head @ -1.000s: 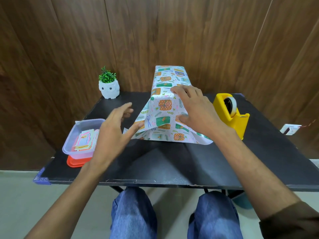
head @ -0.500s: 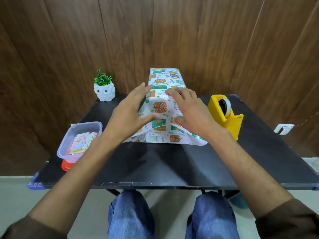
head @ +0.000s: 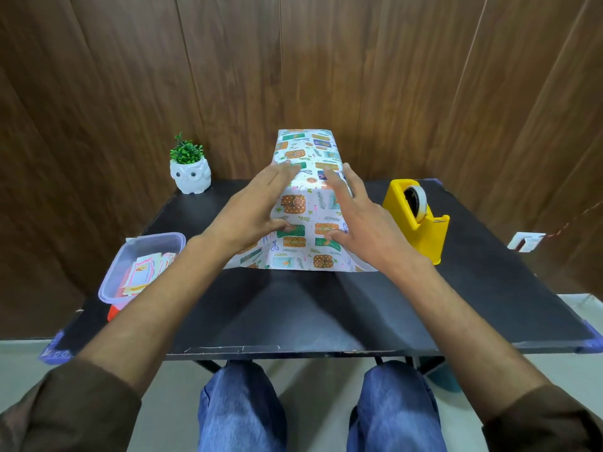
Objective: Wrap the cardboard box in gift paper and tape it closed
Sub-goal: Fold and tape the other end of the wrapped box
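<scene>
Patterned gift paper [head: 310, 203] with green and orange prints drapes over the box at the middle of the black table [head: 293, 314]; the cardboard itself is hidden under it. The paper's near edge lies flat on the table. My left hand [head: 254, 210] lies flat on the paper's left slope with straight fingers reaching toward the top edge. On the right slope, my right hand [head: 362, 220] presses with its fingers spread. A yellow tape dispenser [head: 416, 220] with a roll of tape stands just right of the box.
A white owl pot with a green plant [head: 190, 169] stands at the table's back left. A clear plastic tub of cards [head: 140, 267] on an orange lid sits at the left edge. Wooden wall panels rise right behind the table. My knees show under the front edge.
My left hand came from the table left of the box up onto the paper. Both hands slid farther up the paper toward the box's top edge.
</scene>
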